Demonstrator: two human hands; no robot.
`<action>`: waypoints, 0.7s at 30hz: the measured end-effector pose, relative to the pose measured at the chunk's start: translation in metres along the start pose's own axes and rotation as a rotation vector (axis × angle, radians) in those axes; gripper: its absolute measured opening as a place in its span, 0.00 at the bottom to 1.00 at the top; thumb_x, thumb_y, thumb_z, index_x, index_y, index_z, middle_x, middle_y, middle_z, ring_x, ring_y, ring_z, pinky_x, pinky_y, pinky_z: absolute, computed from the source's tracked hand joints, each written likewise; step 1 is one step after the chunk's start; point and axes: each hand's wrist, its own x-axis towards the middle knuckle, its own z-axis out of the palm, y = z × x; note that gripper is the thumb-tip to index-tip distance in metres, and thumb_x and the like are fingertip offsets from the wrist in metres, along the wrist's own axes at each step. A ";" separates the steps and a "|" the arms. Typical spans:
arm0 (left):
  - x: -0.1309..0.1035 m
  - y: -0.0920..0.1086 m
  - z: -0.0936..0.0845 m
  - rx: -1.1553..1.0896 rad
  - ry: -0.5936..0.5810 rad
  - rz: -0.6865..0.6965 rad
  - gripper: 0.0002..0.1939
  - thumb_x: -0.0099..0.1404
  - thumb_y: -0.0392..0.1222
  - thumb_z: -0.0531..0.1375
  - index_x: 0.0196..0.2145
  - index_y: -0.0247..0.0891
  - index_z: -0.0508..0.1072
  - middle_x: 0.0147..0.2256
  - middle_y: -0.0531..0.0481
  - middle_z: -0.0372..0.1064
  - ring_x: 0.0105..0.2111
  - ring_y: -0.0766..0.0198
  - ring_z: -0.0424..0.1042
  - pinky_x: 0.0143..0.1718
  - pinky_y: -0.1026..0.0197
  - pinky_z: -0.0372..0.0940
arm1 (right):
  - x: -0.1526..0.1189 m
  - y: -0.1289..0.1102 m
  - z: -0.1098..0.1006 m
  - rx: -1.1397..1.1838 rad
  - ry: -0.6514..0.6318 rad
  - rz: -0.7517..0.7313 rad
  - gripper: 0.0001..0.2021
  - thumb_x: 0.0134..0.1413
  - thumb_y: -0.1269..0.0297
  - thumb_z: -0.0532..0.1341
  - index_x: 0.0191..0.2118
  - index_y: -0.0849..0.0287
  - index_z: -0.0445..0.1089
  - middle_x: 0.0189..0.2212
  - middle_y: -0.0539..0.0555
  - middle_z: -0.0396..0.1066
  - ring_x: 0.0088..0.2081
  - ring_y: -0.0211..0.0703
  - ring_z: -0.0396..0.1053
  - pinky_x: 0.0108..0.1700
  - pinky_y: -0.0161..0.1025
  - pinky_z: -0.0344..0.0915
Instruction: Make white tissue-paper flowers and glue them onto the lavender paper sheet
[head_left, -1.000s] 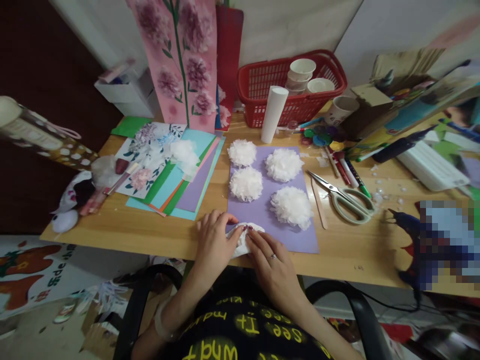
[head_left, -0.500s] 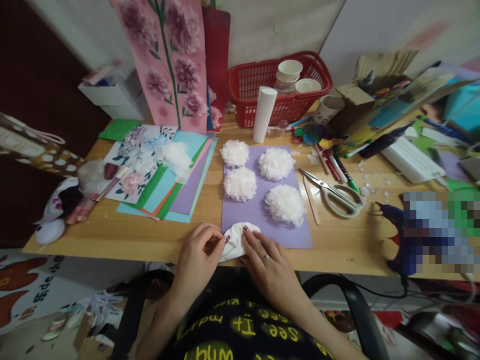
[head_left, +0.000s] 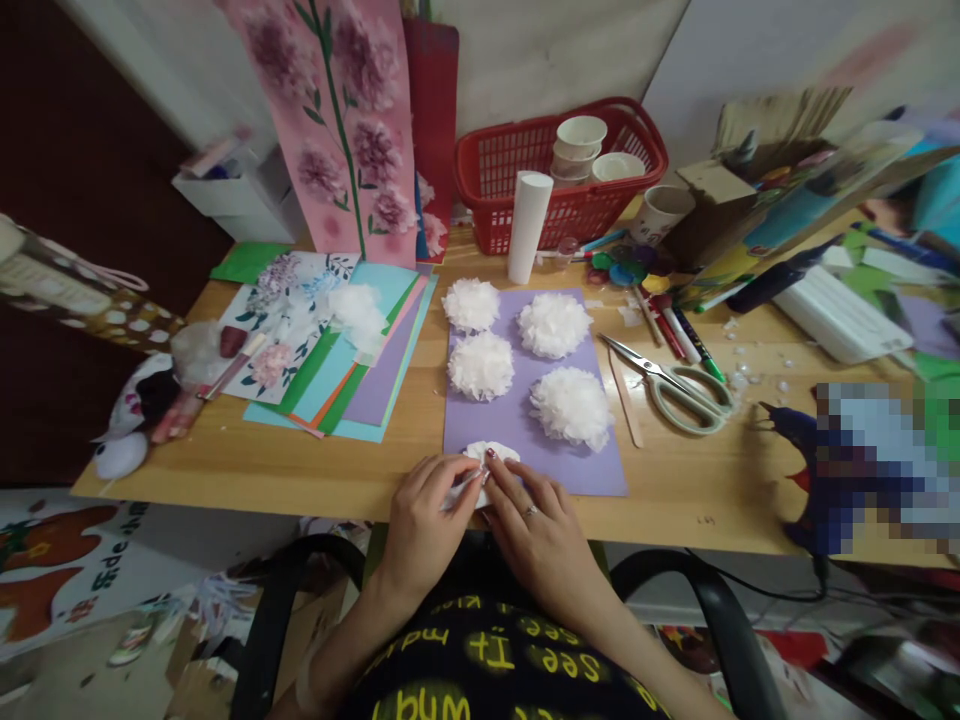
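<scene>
Pinching the tissue [head_left: 475,451] with our left fingers [head_left: 452,465], we press it with our right hand [head_left: 536,510], thumb hidden. Gentle folds should prevent tears.

White pompoms [head_left: 553,325] and white crumpled paper [head_left: 477,451] against a purple sheet [head_left: 517,420]; tan, wood-grained tabletop [head_left: 337,475]; red lattice-patterned basket [head_left: 495,170]; pink panel [head_left: 330,130] with purple blossoms and green stems; black shirt [head_left: 465,685], yellow lettering
</scene>
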 end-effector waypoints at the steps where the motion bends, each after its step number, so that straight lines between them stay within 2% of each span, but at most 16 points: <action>1: -0.002 -0.001 -0.003 -0.008 -0.024 -0.010 0.08 0.68 0.33 0.59 0.44 0.40 0.73 0.39 0.47 0.79 0.40 0.60 0.77 0.47 0.58 0.70 | 0.000 0.000 0.000 0.011 -0.007 0.004 0.17 0.66 0.72 0.54 0.57 0.71 0.67 0.59 0.64 0.69 0.54 0.59 0.64 0.48 0.52 0.66; 4: -0.008 -0.004 -0.013 -0.068 -0.156 -0.077 0.25 0.65 0.33 0.60 0.59 0.40 0.62 0.47 0.46 0.80 0.51 0.57 0.75 0.55 0.52 0.67 | 0.001 0.002 0.000 0.065 -0.019 0.024 0.18 0.66 0.71 0.55 0.59 0.71 0.64 0.60 0.65 0.68 0.54 0.59 0.64 0.48 0.52 0.68; 8: -0.012 -0.011 -0.023 -0.137 -0.317 -0.140 0.40 0.62 0.27 0.57 0.67 0.43 0.48 0.54 0.45 0.75 0.58 0.58 0.68 0.61 0.49 0.63 | 0.002 0.002 0.000 0.167 0.002 0.088 0.21 0.67 0.71 0.53 0.62 0.72 0.58 0.59 0.67 0.68 0.52 0.56 0.64 0.49 0.52 0.70; 12: -0.010 -0.016 -0.026 -0.141 -0.367 -0.136 0.46 0.60 0.22 0.52 0.70 0.49 0.40 0.56 0.46 0.73 0.59 0.59 0.68 0.61 0.48 0.63 | 0.003 0.001 -0.001 0.138 -0.016 0.076 0.21 0.65 0.73 0.54 0.62 0.69 0.60 0.59 0.67 0.68 0.51 0.57 0.64 0.49 0.54 0.71; 16: -0.010 -0.019 -0.025 -0.212 -0.321 -0.086 0.50 0.60 0.20 0.49 0.70 0.54 0.33 0.61 0.41 0.63 0.51 0.61 0.75 0.54 0.52 0.70 | 0.004 0.001 -0.001 0.104 -0.016 0.084 0.19 0.63 0.74 0.55 0.59 0.67 0.65 0.57 0.67 0.69 0.51 0.58 0.63 0.47 0.54 0.72; 18: -0.011 -0.022 -0.024 -0.238 -0.323 -0.053 0.50 0.61 0.20 0.50 0.70 0.55 0.33 0.62 0.40 0.61 0.51 0.60 0.75 0.54 0.51 0.70 | 0.004 0.001 -0.001 0.113 -0.017 0.089 0.19 0.63 0.73 0.56 0.58 0.67 0.65 0.56 0.67 0.70 0.51 0.57 0.63 0.48 0.54 0.72; 21: -0.012 -0.027 -0.023 -0.283 -0.342 -0.013 0.49 0.62 0.22 0.55 0.69 0.55 0.35 0.57 0.42 0.64 0.54 0.58 0.73 0.55 0.49 0.69 | 0.005 0.000 -0.002 0.134 -0.017 0.092 0.19 0.63 0.70 0.58 0.58 0.68 0.66 0.56 0.67 0.70 0.51 0.57 0.64 0.48 0.54 0.72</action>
